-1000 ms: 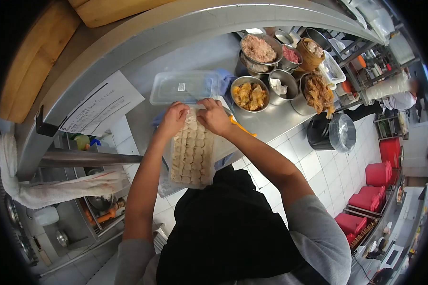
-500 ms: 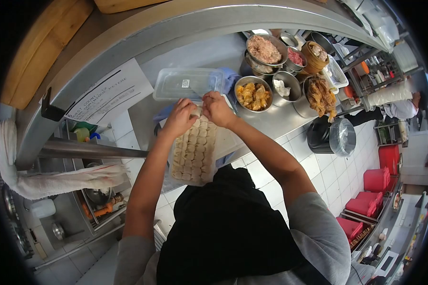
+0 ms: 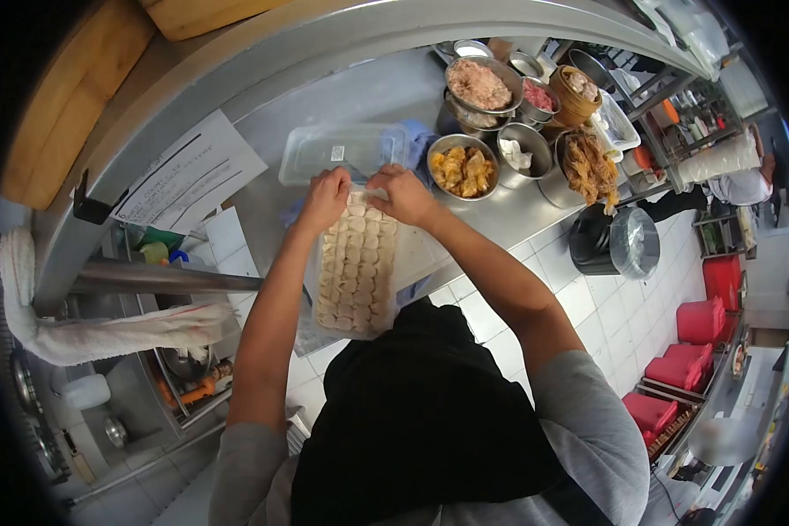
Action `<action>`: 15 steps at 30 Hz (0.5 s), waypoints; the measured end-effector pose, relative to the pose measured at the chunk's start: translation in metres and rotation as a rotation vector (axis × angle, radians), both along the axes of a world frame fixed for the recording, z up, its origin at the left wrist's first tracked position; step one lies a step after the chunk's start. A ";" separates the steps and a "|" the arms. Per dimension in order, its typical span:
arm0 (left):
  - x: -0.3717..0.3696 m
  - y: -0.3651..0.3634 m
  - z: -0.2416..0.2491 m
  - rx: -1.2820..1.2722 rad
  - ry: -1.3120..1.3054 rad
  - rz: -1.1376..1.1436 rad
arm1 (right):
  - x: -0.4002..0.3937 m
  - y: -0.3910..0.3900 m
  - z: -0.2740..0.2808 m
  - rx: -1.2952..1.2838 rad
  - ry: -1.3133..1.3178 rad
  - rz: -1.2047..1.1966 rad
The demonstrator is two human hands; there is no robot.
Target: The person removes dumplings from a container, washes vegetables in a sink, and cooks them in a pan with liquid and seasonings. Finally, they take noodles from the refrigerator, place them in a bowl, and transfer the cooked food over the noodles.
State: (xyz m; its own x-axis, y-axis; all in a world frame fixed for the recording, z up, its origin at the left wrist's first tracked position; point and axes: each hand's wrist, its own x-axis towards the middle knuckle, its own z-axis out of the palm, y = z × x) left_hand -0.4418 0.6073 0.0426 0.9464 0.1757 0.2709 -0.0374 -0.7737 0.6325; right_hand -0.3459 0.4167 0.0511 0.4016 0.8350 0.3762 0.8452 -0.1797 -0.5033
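Observation:
A tray of pale dumplings (image 3: 357, 267) in neat rows lies on the steel counter (image 3: 500, 223) in front of me. My left hand (image 3: 325, 199) and my right hand (image 3: 403, 195) meet at the tray's far end, fingers pinched together over a small pale piece between them, which is mostly hidden. Just beyond my hands sits a clear plastic container (image 3: 342, 151) with a lid.
Metal bowls hold yellow filling (image 3: 461, 169), minced meat (image 3: 478, 85), and white pieces (image 3: 522, 154). A bamboo steamer (image 3: 575, 89) stands at the back right. A black bin (image 3: 607, 243) stands on the tiled floor. Another person (image 3: 732, 175) works far right. A printed sheet (image 3: 188, 178) hangs on the left.
Both hands stayed at the tray's far end, shifting slightly toward the clear container. The head camera moved a little, so the whole scene shifted.

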 end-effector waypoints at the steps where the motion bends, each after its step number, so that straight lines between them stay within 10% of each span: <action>1: 0.000 0.001 0.000 -0.028 0.023 0.012 | 0.001 0.002 -0.004 -0.006 0.007 -0.030; 15: -0.013 0.020 0.010 -0.290 0.068 0.024 | -0.002 0.022 0.004 0.062 0.378 -0.036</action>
